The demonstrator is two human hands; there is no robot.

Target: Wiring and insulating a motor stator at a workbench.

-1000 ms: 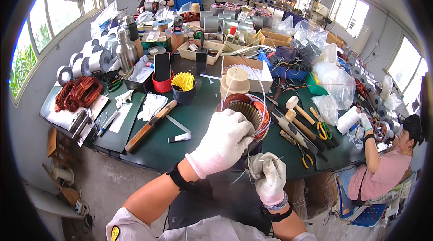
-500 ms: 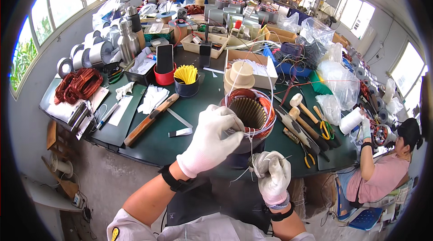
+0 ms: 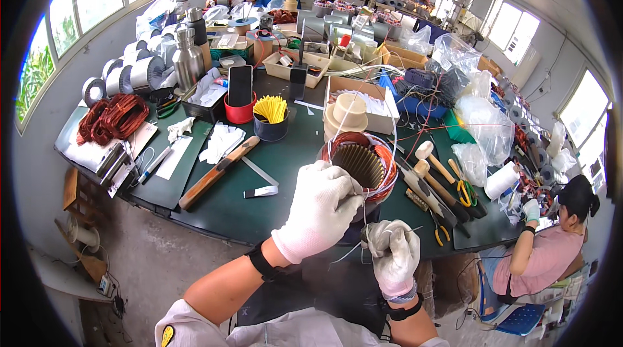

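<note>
A motor stator (image 3: 361, 166) with a ribbed bore stands near the table's front edge. Copper windings (image 3: 388, 152) and white cord ring its top. My left hand (image 3: 319, 212), in a white glove, covers the stator's near left rim with its fingers pinched together; what they hold is hidden. Just below and to the right, my gloved right hand (image 3: 393, 253) is closed around white cord (image 3: 347, 255), whose loose end hangs left of the hand. A thin pointed piece pokes out by its fingertips, too small to name.
Right of the stator lie mallets (image 3: 425, 150), pliers (image 3: 442, 235) and scissors (image 3: 466, 191). A wooden stick (image 3: 219, 173), a cup of yellow strips (image 3: 270, 120) and a red dish holding a phone (image 3: 240, 85) are leftward. A cream cone-shaped block (image 3: 348, 113) stands behind. A co-worker (image 3: 545, 249) sits at right.
My left hand has shifted right and slightly down along the stator's near rim. My right hand stays almost in place. The co-worker at right has lowered a gloved hand.
</note>
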